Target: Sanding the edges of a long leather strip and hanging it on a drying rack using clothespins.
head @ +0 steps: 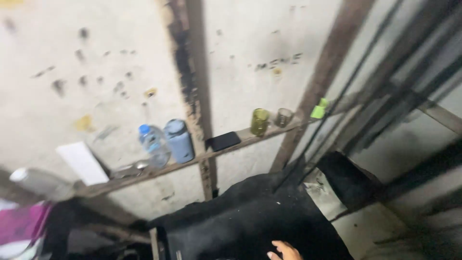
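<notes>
At the bottom edge only fingertips of one hand (285, 251) show, resting on a black cloth (250, 216); whether its grip is clenched cannot be told. Above, a narrow wall shelf (192, 161) carries bottles (166, 142), a phone (223, 141) and jars (260, 121).

Stained pale wall (96, 58) with dark smudges, crossed by a blackened upright wooden post (195, 82) and a slanting brown beam (327, 67); narrow wooden shelf (192, 161) runs along it, tilted in view; dark bars (409, 58) at right; light dim, picture blurred.
</notes>
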